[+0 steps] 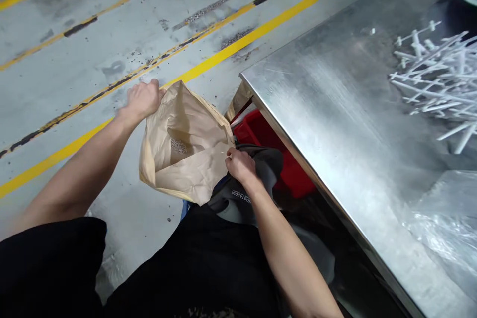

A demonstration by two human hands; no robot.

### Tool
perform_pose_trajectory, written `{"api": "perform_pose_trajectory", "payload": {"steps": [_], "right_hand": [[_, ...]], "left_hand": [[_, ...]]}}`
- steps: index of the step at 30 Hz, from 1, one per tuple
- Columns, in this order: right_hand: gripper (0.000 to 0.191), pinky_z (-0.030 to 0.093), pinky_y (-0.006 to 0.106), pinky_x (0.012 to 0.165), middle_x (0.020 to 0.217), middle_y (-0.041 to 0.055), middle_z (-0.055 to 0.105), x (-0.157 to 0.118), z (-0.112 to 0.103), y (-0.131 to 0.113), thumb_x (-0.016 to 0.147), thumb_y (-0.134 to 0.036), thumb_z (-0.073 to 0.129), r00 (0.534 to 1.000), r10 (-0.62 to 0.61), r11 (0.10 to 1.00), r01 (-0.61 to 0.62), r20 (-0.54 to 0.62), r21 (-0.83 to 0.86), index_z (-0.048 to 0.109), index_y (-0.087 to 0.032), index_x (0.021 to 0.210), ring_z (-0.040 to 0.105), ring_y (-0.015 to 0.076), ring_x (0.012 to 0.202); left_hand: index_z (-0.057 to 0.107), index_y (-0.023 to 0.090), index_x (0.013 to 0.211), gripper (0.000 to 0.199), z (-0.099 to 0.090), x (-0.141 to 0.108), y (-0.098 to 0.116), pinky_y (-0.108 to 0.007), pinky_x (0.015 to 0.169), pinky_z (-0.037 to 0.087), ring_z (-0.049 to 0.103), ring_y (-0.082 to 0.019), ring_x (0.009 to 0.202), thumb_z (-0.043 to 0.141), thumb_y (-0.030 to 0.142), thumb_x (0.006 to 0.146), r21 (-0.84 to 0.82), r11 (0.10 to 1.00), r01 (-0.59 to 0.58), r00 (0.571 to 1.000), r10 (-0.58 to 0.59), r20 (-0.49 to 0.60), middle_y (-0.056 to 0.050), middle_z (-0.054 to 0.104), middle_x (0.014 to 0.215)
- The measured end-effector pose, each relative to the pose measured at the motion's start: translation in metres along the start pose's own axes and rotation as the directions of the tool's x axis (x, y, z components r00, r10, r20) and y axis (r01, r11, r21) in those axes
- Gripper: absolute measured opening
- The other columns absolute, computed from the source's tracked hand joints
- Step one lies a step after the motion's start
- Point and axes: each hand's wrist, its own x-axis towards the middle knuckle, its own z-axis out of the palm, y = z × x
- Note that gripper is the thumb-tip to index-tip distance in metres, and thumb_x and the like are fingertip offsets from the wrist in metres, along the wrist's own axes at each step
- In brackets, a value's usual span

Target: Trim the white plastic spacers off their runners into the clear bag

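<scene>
A large tan paper sack [201,171] hangs wide open in front of my body, its mouth facing up. Small pale pellets [179,146] show deep inside it. At the sack's upper left rim, my left hand [144,98] is closed on the edge. My right hand [240,163] pinches the rim on the right side, near the table corner. The lower part of the sack is out of sight beneath its mouth.
A metal table [316,94] fills the right side, its corner close to the sack. White plastic sticks [443,79] and clear plastic film [450,218] lie on it. Below are a red bin [257,129] and dark cloth [266,159]. Yellow lines [238,44] cross the floor.
</scene>
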Motion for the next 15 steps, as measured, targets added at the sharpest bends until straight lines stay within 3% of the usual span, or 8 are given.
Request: {"api": "perform_pose_trajectory", "payload": {"steps": [3, 5, 10, 15], "right_hand": [[0.036, 0.064, 0.049, 0.1, 0.138, 0.0115, 0.071, -0.008, 0.01, 0.007, 0.108, -0.039, 0.07, 1.0, -0.023, 0.999, 0.023, -0.012, -0.027, 0.068, -0.02, 0.138, 0.073, 0.0263, 0.116], [0.036, 0.064, 0.049, 0.1, 0.137, 0.0115, 0.071, -0.014, 0.012, 0.011, 0.107, -0.039, 0.07, 0.999, -0.05, 0.998, 0.05, -0.016, -0.046, 0.068, -0.019, 0.138, 0.073, 0.0264, 0.116], [0.029, 0.06, 0.049, 0.106, 0.134, 0.011, 0.074, -0.025, 0.008, 0.006, 0.109, -0.033, 0.066, 0.981, -0.187, 0.98, 0.183, -0.051, -0.074, 0.071, -0.02, 0.135, 0.072, 0.0272, 0.121], [0.043, 0.053, 0.041, 0.107, 0.131, 0.014, 0.079, -0.019, -0.015, -0.005, 0.107, -0.011, 0.044, 0.95, -0.277, 0.96, 0.268, -0.146, -0.08, 0.074, -0.023, 0.136, 0.069, 0.0327, 0.129]], "left_hand": [[0.053, 0.015, 0.154, 0.077, 0.002, -0.034, 0.003, -0.058, 0.11, 0.047, 0.064, -0.047, 0.134, 0.057, 0.072, 0.102, 0.044, 0.999, 0.0, 1.0, 0.0, -0.014, -0.023, 0.072, 0.135], [0.049, 0.013, 0.156, 0.088, 0.001, -0.057, 0.004, -0.058, 0.108, 0.048, 0.065, -0.049, 0.13, 0.066, 0.074, 0.095, 0.075, 0.997, 0.004, 1.0, -0.006, 0.027, -0.024, 0.072, 0.135], [0.063, 0.009, 0.142, 0.049, -0.009, -0.091, -0.011, -0.053, 0.101, 0.053, 0.069, -0.041, 0.116, 0.058, 0.035, 0.102, 0.108, 0.988, 0.108, 0.99, -0.117, 0.074, -0.024, 0.076, 0.123], [0.066, 0.01, 0.136, 0.046, -0.029, -0.086, -0.046, -0.05, 0.112, 0.05, 0.065, -0.032, 0.116, 0.065, 0.028, 0.094, 0.089, 0.977, 0.195, 0.98, -0.197, 0.015, -0.017, 0.077, 0.121]]}}
